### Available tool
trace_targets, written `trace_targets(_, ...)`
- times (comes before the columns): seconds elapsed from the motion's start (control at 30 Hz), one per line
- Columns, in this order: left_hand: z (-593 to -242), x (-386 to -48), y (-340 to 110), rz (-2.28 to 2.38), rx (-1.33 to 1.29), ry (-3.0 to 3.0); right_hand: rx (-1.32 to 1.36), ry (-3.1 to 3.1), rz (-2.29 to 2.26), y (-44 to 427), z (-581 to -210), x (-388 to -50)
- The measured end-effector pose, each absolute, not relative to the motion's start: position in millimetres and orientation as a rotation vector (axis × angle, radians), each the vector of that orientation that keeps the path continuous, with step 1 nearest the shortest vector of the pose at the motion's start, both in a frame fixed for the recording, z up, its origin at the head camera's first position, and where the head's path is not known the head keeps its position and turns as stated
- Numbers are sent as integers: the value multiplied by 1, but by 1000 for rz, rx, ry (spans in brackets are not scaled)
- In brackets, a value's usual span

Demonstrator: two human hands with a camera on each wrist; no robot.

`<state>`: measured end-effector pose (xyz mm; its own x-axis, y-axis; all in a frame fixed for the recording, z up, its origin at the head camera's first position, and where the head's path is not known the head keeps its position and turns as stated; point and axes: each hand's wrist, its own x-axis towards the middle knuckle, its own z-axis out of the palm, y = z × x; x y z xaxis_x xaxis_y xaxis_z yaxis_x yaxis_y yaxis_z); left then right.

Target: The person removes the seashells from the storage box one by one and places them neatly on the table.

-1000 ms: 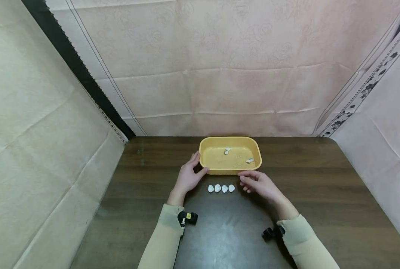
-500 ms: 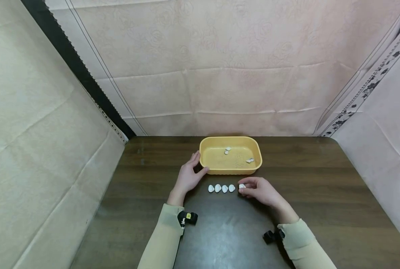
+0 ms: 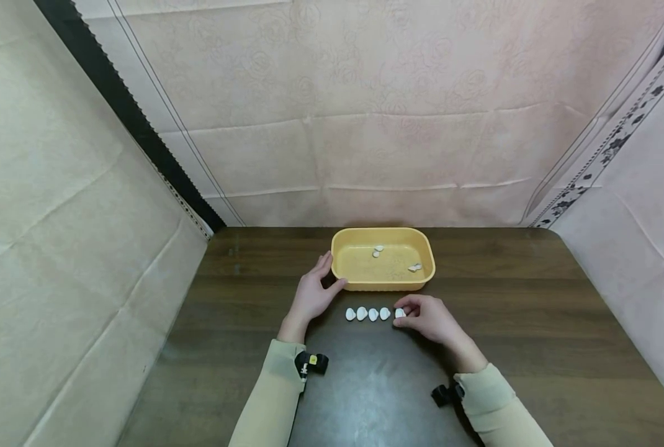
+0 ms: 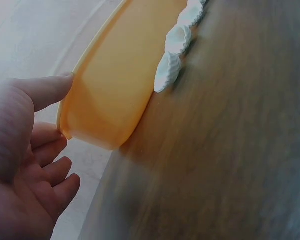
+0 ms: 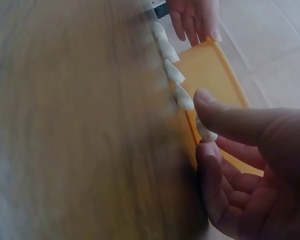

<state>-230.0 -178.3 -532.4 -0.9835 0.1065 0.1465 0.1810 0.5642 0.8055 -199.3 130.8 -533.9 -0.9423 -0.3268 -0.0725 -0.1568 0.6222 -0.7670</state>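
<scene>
My right hand [image 3: 429,316] pinches a small white seashell [image 5: 206,131] between thumb and fingers, low over the table at the right end of a row. That row holds several similar ridged white shells [image 3: 373,314], side by side in front of a yellow plastic tray [image 3: 388,286]. At the tray's left end, my left hand [image 3: 312,293] touches the rim with thumb and fingers spread across the front corner. In the left wrist view, the thumb and index fingertip meet the tray's edge while the other fingers bend loosely. Inside the tray lie several white shells [image 3: 379,248].
The dark wooden table [image 3: 242,347] ends at the back just behind the tray. Pale cloth [image 3: 393,143] hangs at the back and on both sides. Small black cameras [image 3: 319,362] are strapped at both wrists.
My right hand has moved from the tray's front edge down toward the table, bringing the shell beside the row, then slightly left. My left hand and the tray have stayed in place.
</scene>
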Motion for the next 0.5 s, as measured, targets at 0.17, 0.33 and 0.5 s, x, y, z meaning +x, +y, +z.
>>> trace_targets(0.17, -532, -230, -178, -1414, -249, -2699, -398, 2661, -1207, 127, -535, -201)
trace_targets(0.33, -533, -230, -178, -1413, -253, -2700, -403, 2675, -1198, 124, -534, -201)
trace_targets(0.5, -533, -230, -178, -1403, -257, -2702, -403, 2694, -1178, 122, -533, -200)
